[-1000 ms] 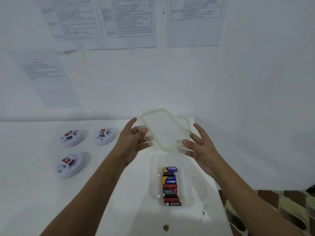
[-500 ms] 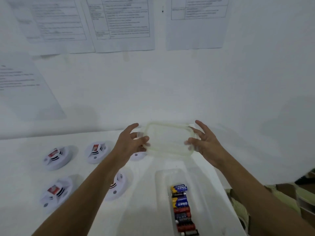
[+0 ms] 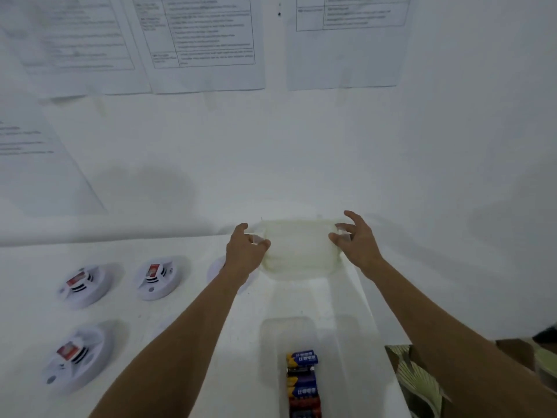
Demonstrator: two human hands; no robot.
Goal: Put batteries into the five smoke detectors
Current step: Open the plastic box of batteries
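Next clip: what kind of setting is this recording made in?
Probably a staged indoor work or test station, not a home: a bare white table against a white wall, printed instruction sheets taped above, smoke detectors laid out in rows.

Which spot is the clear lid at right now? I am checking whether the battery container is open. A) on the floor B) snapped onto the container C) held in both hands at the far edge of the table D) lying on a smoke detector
C: the left hand and right hand grip the lid by its ends, beyond the open container, where the batteries lie uncovered.
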